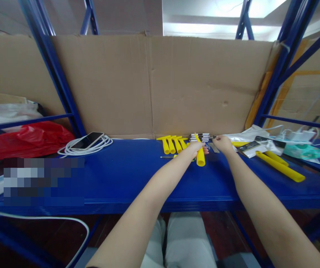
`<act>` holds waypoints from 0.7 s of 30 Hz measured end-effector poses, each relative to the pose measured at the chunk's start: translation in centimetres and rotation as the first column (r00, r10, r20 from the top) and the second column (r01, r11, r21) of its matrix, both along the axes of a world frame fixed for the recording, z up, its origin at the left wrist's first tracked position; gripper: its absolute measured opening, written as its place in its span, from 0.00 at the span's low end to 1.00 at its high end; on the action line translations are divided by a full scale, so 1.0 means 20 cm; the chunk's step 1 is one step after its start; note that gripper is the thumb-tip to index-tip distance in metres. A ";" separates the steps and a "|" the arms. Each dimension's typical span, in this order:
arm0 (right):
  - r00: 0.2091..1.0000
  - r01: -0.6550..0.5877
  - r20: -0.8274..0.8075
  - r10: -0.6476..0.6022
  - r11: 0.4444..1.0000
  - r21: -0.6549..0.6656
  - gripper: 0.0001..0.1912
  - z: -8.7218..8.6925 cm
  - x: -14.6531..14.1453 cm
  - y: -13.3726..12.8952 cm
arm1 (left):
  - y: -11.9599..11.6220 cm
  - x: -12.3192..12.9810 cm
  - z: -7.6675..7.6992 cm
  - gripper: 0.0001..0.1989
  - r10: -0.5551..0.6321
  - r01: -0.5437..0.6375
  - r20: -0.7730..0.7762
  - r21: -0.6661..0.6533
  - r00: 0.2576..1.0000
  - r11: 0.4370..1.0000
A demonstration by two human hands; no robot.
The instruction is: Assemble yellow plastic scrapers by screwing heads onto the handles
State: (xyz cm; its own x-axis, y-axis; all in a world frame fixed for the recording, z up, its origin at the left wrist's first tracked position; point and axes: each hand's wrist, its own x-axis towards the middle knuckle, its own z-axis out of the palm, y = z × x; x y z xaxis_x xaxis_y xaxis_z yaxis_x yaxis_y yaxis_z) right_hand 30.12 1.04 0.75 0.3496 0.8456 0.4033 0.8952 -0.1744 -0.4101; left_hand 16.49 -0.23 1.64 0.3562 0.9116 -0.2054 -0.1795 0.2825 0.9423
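Head view shows the left hand (pixel 196 146) grasping one smooth yellow plastic tool with a thick round handle (pixel 200 159), above a glossy blue metal shelf (pixel 115 178). This tool has its long axis almost along the line from 12 to 6 o'clock; the thin end points to 12 and the wide round end to 6, toward the person. At 2 o'clock from it, the right hand (pixel 223 144) is clenched, with the fingers curled inward; whether they pinch something, I cannot tell. Just beside these fingers lies one flat grey metal blade (pixel 215 148). At 10 o'clock from the held tool, at least four yellow T-shaped plastic pieces (pixel 171 145) stand close together in one row. At 12 o'clock is a small stack of white-and-dark pieces (pixel 204 136), too small to count. At 3 o'clock, two long yellow tubes (pixel 282 168) lie near one crinkled silvery bag (pixel 253 133). Far at 9 o'clock, one black flat phone (pixel 88 140) rests on a coiled white cable (pixel 104 141).
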 end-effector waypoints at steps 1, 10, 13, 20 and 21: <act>1.000 -0.001 0.003 0.001 1.000 -0.005 0.17 0.00 0.00 0.00 | 0.00 -0.01 0.01 0.08 0.009 -0.009 -0.004 -0.009 1.000 1.000; 0.921 -0.347 0.101 0.377 0.909 -0.231 0.16 -0.02 -0.06 0.02 | -0.02 -0.41 0.14 0.09 0.055 -0.042 -0.137 0.095 0.989 0.995; 0.895 -0.394 0.091 0.436 0.870 -0.297 0.21 -0.04 -0.09 0.02 | -0.04 -0.58 0.17 0.12 0.130 -0.082 -0.207 0.226 0.970 0.971; 0.872 -0.411 0.124 0.473 0.847 -0.338 0.24 -0.07 -0.10 0.05 | 0.00 -0.86 0.16 0.15 0.365 -0.242 -0.274 0.396 0.890 0.886; 0.873 -0.408 0.127 0.472 0.847 -0.342 0.24 -0.07 -0.10 0.05 | 0.00 -0.88 0.15 0.15 0.373 -0.248 -0.279 0.397 0.885 0.884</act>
State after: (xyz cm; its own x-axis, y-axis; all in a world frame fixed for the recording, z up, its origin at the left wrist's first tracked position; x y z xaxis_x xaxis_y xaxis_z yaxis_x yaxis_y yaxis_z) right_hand 28.14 2.14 -0.63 -0.1484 0.9802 0.1312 0.9625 0.1736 -0.2084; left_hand -1.05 -0.21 4.65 0.0084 0.9965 0.0830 0.1429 -0.0833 0.9862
